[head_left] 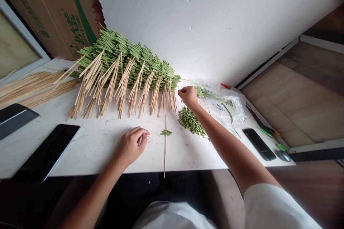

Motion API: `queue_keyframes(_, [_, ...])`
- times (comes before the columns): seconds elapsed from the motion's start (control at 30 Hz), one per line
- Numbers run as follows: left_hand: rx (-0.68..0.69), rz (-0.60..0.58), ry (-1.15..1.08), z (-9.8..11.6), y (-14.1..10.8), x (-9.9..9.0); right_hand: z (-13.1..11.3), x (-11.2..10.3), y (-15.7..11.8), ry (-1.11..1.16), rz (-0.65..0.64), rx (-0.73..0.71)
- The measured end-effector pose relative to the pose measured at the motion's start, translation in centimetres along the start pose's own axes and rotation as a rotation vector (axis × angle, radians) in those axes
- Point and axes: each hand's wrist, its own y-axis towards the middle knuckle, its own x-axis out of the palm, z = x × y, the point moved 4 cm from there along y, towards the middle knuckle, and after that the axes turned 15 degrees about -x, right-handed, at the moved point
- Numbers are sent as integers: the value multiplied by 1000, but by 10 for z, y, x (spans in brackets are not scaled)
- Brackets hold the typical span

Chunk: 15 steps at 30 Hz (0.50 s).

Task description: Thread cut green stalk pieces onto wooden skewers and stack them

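My right hand (189, 96) reaches to the right end of a stacked heap of green bean skewers (139, 64). Its fingers are pinched on a thin bamboo skewer (181, 99). Loosely curled above the white tabletop, my left hand (134, 142) holds nothing that I can see, and a gap shows between thumb and fingers. Between the hands lies a single bamboo stick (165, 157), its lower end past the table edge. Short green bean pieces (166, 132) sit across it. Under my right forearm is a pile of cut green beans (191, 121), partly hidden.
Loose bamboo sticks (32, 84) lie at the left, behind a black tablet-like device (47, 154) and another dark device (16, 118). At the right are a clear plastic bag (236, 109), a black phone (259, 144) and scissors (258, 118). A white board (201, 25) and cardboard box (56, 18) stand behind.
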Motion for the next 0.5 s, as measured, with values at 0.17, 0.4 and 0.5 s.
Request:
queue_keyframes(0.17, [7, 4, -1, 1, 0, 0, 7, -10, -12, -28, 2, -45])
queue_keyframes(0.4, [6, -5, -3, -2, -1, 0, 10, -3, -20, 22, -31, -64])
queue_keyframes(0.5, [9, -6, -2, -2, -1, 1, 8, 4, -15, 18, -34, -56])
